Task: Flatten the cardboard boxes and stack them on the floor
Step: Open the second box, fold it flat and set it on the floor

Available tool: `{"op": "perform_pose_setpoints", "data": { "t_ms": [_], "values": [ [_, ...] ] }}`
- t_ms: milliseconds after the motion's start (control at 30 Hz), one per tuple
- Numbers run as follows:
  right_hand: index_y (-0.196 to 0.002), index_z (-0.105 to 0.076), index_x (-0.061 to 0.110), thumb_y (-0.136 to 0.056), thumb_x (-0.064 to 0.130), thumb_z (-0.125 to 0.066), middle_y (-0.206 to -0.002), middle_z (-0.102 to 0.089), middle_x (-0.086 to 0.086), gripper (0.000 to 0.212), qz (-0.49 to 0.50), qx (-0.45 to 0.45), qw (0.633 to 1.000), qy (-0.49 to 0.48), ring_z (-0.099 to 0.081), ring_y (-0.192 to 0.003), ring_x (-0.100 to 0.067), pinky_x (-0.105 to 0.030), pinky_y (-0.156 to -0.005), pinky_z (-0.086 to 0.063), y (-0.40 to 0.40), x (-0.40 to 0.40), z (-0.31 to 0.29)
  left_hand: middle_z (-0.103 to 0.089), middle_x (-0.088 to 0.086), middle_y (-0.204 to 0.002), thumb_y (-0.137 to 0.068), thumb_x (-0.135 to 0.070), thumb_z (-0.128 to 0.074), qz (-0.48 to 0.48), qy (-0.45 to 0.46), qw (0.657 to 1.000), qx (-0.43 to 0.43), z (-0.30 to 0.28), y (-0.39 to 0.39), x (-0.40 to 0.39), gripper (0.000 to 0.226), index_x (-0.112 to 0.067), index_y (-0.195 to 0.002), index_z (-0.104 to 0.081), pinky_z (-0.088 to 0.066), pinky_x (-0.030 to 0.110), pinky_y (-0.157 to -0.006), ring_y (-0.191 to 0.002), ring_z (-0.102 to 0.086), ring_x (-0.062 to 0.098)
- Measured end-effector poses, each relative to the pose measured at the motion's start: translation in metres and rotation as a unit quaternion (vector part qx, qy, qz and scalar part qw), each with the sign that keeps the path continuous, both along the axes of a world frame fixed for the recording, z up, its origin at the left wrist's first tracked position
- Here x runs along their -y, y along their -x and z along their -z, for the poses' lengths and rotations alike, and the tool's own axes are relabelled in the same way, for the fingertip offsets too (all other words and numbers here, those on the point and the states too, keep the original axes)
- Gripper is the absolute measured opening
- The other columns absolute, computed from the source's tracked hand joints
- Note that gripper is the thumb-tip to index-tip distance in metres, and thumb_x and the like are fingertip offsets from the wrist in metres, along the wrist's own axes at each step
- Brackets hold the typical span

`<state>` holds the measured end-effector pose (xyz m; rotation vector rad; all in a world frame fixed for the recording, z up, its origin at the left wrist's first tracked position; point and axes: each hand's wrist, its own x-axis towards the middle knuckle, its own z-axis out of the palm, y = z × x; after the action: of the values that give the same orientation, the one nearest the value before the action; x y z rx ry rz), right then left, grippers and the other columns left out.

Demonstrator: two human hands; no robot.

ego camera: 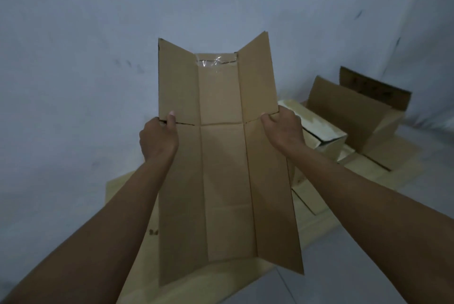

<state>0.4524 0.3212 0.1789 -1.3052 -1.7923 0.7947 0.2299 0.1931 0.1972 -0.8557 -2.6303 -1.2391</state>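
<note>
Both bare forearms reach forward and hold up a flattened cardboard box (pixel 226 181) in the air, in front of the person. The left hand (pixel 158 138) grips its left edge at the fold line, thumb on the front. The right hand (pixel 282 129) grips the right edge at the same height. The upper side flaps stand a little forward, and clear tape (pixel 216 61) sticks to the top middle flap. Under it, flat cardboard sheets (pixel 137 254) lie on the floor (pixel 368 267). Further right stand a closed box (pixel 319 131) and an open box (pixel 356 117) near the wall (pixel 98 21).
</note>
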Motion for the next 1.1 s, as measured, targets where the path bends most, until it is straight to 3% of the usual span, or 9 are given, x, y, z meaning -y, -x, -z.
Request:
{"op": "perform_pose_setpoints", "data": {
  "t_ms": [133,333,500,600,700,833,1000,1100],
  "values": [
    [-0.096,-0.07,0.016,-0.091,0.037,-0.053,-0.088,-0.068,0.001,0.028,0.015,-0.031,0.999,-0.037,-0.062,-0.088,-0.027,-0.036,-0.077,-0.052,-0.033,0.001,-0.037,-0.055,0.007,-0.079,-0.099,-0.051,-0.041,0.023,-0.031,0.999,-0.023,-0.037,-0.023,-0.013,0.054,-0.004,-0.078,-0.058,-0.034,0.034,-0.07,-0.079,-0.05,0.027],
    [-0.098,-0.068,0.021,-0.095,0.031,-0.057,-0.087,-0.066,0.005,0.015,0.037,-0.071,0.995,-0.054,-0.062,-0.083,-0.019,-0.032,-0.073,-0.052,-0.113,-0.019,-0.076,-0.056,0.005,-0.073,-0.098,-0.054,-0.04,0.071,-0.061,0.996,-0.007,-0.073,-0.082,-0.055,0.056,-0.005,-0.075,-0.058,-0.031,0.032,-0.063,-0.071,-0.051,0.024],
    [-0.103,-0.07,0.018,-0.095,0.037,-0.057,-0.093,-0.068,0.002,0.023,0.106,-0.052,0.99,-0.08,-0.061,-0.087,-0.023,-0.033,-0.079,-0.051,-0.202,-0.054,-0.091,-0.055,0.002,-0.069,-0.098,-0.053,-0.042,0.123,-0.074,0.989,0.015,-0.086,-0.165,-0.115,0.055,-0.006,-0.073,-0.057,-0.028,0.028,-0.053,-0.064,-0.05,0.018],
    [-0.093,-0.066,0.023,-0.096,0.037,-0.057,-0.079,-0.059,0.015,0.017,0.129,-0.049,0.988,-0.077,-0.06,-0.079,-0.017,-0.031,-0.074,-0.051,-0.272,-0.081,-0.098,-0.06,0.005,-0.077,-0.096,-0.055,-0.043,0.155,-0.083,0.984,0.03,-0.088,-0.228,-0.157,0.056,-0.005,-0.077,-0.061,-0.036,0.032,-0.063,-0.074,-0.056,0.025],
    [-0.092,-0.067,0.021,-0.094,0.038,-0.058,-0.081,-0.061,0.013,0.02,0.152,-0.061,0.983,-0.077,-0.063,-0.086,-0.02,-0.036,-0.077,-0.056,-0.347,-0.112,-0.101,-0.061,0.006,-0.081,-0.096,-0.054,-0.043,0.191,-0.093,0.976,0.048,-0.087,-0.297,-0.202,0.054,-0.006,-0.08,-0.062,-0.037,0.034,-0.067,-0.079,-0.057,0.027],
    [-0.09,-0.061,0.028,-0.096,0.037,-0.059,-0.077,-0.055,0.019,0.011,0.181,-0.043,0.979,-0.081,-0.059,-0.083,-0.018,-0.029,-0.073,-0.049,-0.435,-0.149,-0.101,-0.064,0.008,-0.089,-0.096,-0.055,-0.044,0.221,-0.087,0.969,0.074,-0.079,-0.383,-0.259,0.055,-0.006,-0.087,-0.066,-0.041,0.034,-0.072,-0.083,-0.057,0.029],
    [-0.088,-0.068,0.022,-0.092,0.039,-0.061,-0.081,-0.063,0.013,0.018,0.217,-0.039,0.974,-0.059,-0.063,-0.085,-0.02,-0.034,-0.077,-0.054,-0.52,-0.203,-0.088,-0.063,0.01,-0.086,-0.096,-0.054,-0.046,0.245,-0.081,0.962,0.094,-0.061,-0.467,-0.323,0.051,-0.009,-0.074,-0.06,-0.043,0.035,-0.074,-0.089,-0.06,0.033],
    [-0.091,-0.07,0.019,-0.091,0.04,-0.061,-0.088,-0.068,0.005,0.022,0.232,-0.033,0.971,-0.052,-0.063,-0.086,-0.022,-0.035,-0.077,-0.054,-0.554,-0.242,-0.077,-0.061,0.009,-0.082,-0.097,-0.052,-0.045,0.256,-0.066,0.961,0.085,-0.053,-0.502,-0.364,0.053,-0.006,-0.078,-0.062,-0.04,0.035,-0.073,-0.088,-0.058,0.033]
  ]
}}
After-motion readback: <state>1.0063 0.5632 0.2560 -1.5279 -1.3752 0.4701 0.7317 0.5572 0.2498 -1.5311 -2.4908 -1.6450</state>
